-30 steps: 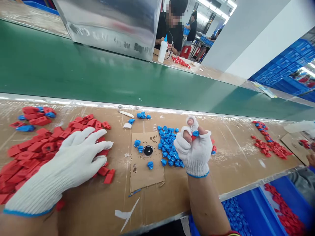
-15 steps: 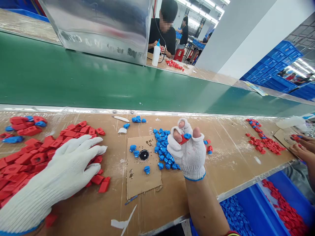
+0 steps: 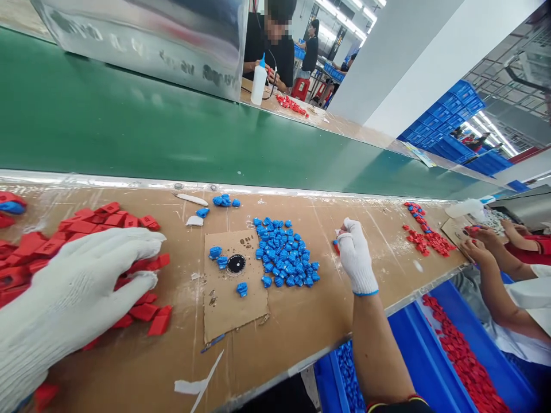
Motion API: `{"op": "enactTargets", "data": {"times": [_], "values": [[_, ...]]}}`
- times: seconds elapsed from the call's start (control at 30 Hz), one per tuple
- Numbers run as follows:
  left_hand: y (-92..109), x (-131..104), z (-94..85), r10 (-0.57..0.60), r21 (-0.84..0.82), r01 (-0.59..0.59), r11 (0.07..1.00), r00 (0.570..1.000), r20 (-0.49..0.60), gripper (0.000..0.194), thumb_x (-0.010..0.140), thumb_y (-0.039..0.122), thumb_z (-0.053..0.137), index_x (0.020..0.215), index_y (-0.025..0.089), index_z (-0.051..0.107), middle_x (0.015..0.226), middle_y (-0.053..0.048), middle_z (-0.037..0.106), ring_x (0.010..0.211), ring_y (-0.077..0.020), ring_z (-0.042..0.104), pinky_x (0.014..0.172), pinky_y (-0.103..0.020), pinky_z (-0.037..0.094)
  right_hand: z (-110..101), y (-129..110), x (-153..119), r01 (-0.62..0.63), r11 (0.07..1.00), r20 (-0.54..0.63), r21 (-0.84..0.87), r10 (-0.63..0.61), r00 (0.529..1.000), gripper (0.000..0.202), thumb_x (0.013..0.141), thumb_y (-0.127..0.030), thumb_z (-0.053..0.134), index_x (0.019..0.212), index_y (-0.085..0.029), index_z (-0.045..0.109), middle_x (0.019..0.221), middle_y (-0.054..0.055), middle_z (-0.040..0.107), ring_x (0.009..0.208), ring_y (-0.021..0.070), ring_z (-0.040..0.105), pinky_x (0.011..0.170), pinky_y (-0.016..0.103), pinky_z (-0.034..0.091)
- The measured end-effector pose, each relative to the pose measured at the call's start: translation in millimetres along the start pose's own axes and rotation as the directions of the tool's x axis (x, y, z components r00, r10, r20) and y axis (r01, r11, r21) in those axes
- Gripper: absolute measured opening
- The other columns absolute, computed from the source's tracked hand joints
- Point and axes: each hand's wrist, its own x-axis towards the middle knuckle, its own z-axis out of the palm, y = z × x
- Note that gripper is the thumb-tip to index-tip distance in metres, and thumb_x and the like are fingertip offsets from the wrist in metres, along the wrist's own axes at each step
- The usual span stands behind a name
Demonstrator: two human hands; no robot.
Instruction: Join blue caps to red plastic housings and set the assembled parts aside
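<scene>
Your left hand (image 3: 99, 281), in a white glove, is over the heap of red pieces (image 3: 32, 252) on the brown surface (image 3: 310, 321). Its fingers lie together and the thumb stands well apart below them, leaving a wide gap with red pieces showing in it. The heap spreads under and around that hand, and a few loose pieces lie just beyond the thumb.

Your right hand (image 3: 355, 252) is curled narrow, with its back toward you. A small red part (image 3: 336, 245) shows at the left edge of its fingers, but you cannot tell from here whether they grip it or it lies on the surface behind them. The pile of blue pieces (image 3: 286, 252) is to the left of this hand, apart from it. Between that pile and your left hand lies a cardboard sheet (image 3: 236, 321), carrying a black disc (image 3: 236, 264) and three more blue pieces.

Across the green belt (image 3: 172, 137), the shiny metal box (image 3: 150, 34) bears a row of dark characters along its lower edge, too smeared to read. The small marks on the red pieces are too fine to make out.
</scene>
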Motion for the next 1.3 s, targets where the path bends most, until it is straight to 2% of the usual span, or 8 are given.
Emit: {"op": "enactTargets", "data": {"times": [0.13, 0.3, 0.47, 0.63, 0.8, 1.0, 1.13, 1.3], "values": [[2.1, 3.7, -1.4, -0.004, -0.042, 0.001, 0.999, 0.999, -0.053, 0.034, 0.091, 0.043, 0.048, 0.099, 0.026, 0.076, 0.109, -0.009, 0.085, 0.107, -0.0362, 0.078, 0.092, -0.047, 0.056, -29.0, 19.8, 19.9, -0.09, 0.982, -0.172, -0.164, 0.062, 0.983, 0.035, 0.082, -0.041, 0.064, 0.11, -0.022, 0.066, 0.109, 0.015, 0.072, 0.105, 0.0347, 0.066, 0.101, 0.054, 0.049], [15.4, 7.8, -13.7, -0.224, -0.093, 0.227, 0.969, 0.974, 0.042, 0.044, 0.082, 0.047, 0.051, 0.105, 0.022, 0.079, 0.105, -0.011, 0.086, 0.098, -0.0394, 0.079, 0.088, -0.052, 0.059, -42.2, 20.1, 19.1, -0.1, 0.968, -0.363, -0.231, 0.01, 0.932, 0.054, 0.102, -0.044, 0.028, 0.14, -0.017, 0.055, 0.132, 0.02, 0.066, 0.124, 0.0354, 0.063, 0.11, 0.059, 0.045], [36.3, 10.9, -24.9, -0.39, -0.13, 0.399, 0.908, 0.917, 0.087, 0.044, 0.081, 0.047, 0.054, 0.108, 0.024, 0.079, 0.1, -0.006, 0.085, 0.087, -0.0328, 0.079, 0.078, -0.043, 0.061, -8.4, -2.6, 12.9, 0.148, 0.94, 0.095, -0.307, -0.125, 0.988, 0.027, 0.09, -0.036, 0.056, 0.109, -0.024, 0.071, 0.117, 0.012, 0.075, 0.115, 0.0315, 0.067, 0.104, 0.045, 0.049], [48.6, 10.9, -23.8, -0.478, -0.257, 0.47, 0.845, 0.878, 0.032, 0.039, 0.083, 0.043, 0.056, 0.11, 0.021, 0.074, 0.117, -0.01, 0.083, 0.096, -0.0321, 0.079, 0.087, -0.044, 0.064, 40.3, -31.5, 26.9, 0.343, 0.895, 0.487, -0.284, -0.174, 0.856, 0.006, 0.08, -0.021, 0.063, 0.076, -0.025, 0.064, 0.085, 0.005, 0.072, 0.087, 0.0239, 0.062, 0.085, 0.034, 0.046], [48.1, 8.0, -10.9, -0.325, -0.361, 0.238, 0.902, 0.924, -0.203, 0.03, 0.082, 0.037, 0.06, 0.107, 0.023, 0.072, 0.1, -0.006, 0.083, 0.097, -0.0295, 0.077, 0.098, -0.043, 0.062, 52.8, -35.2, 37.9, 0.333, 0.908, 0.498, -0.253, -0.173, 0.85, 0.009, 0.077, -0.016, 0.06, 0.077, -0.023, 0.065, 0.079, 0.004, 0.07, 0.077, 0.0217, 0.059, 0.078, 0.033, 0.045], [59.6, 5.1, 7.4, -0.386, -0.59, 0.209, 0.78, 0.903, -0.19, 0.029, 0.088, 0.038, 0.068, 0.111, 0.02, 0.073, 0.072, 0.001, 0.072, 0.054, -0.0144, 0.057, 0.058, -0.028, 0.047, 52.3, -58.1, 14.9, 0.345, 0.938, 0.349, 0.028, -0.333, 0.876, 0.015, 0.094, -0.026, 0.055, 0.099, -0.022, 0.068, 0.108, 0.008, 0.073, 0.097, 0.0226, 0.07, 0.084, 0.037, 0.056], [68.8, 7.5, 13.2, -0.33, -0.786, 0.143, 0.602, 0.941, -0.082, 0.019, 0.091, 0.033, 0.071, 0.103, 0.021, 0.065, 0.096, -0.006, 0.077, 0.09, -0.0213, 0.073, 0.083, -0.035, 0.057, 66.1, -101.6, -9.6, 0.494, 0.816, 0.423, 0.299, -0.578, 0.698, 0.01, 0.093, -0.015, 0.061, 0.093, -0.024, 0.067, 0.096, 0.002, 0.072, 0.087, 0.0171, 0.068, 0.082, 0.032, 0.056], [75.0, 11.8, 12.8, -0.349, -0.881, 0.161, 0.444, 0.937, -0.005, 0.027, 0.082, 0.025, 0.075, 0.105, 0.021, 0.062, 0.108, -0.008, 0.078, 0.102, -0.024, 0.076, 0.094, -0.04, 0.061, 84.7, -131.5, -19.1, 0.653, 0.71, 0.583, 0.264, -0.656, 0.479, 0.023, 0.092, -0.003, 0.05, 0.088, -0.023, 0.06, 0.09, 0.002, 0.071, 0.082, 0.0159, 0.064, 0.078, 0.03, 0.052]]}}
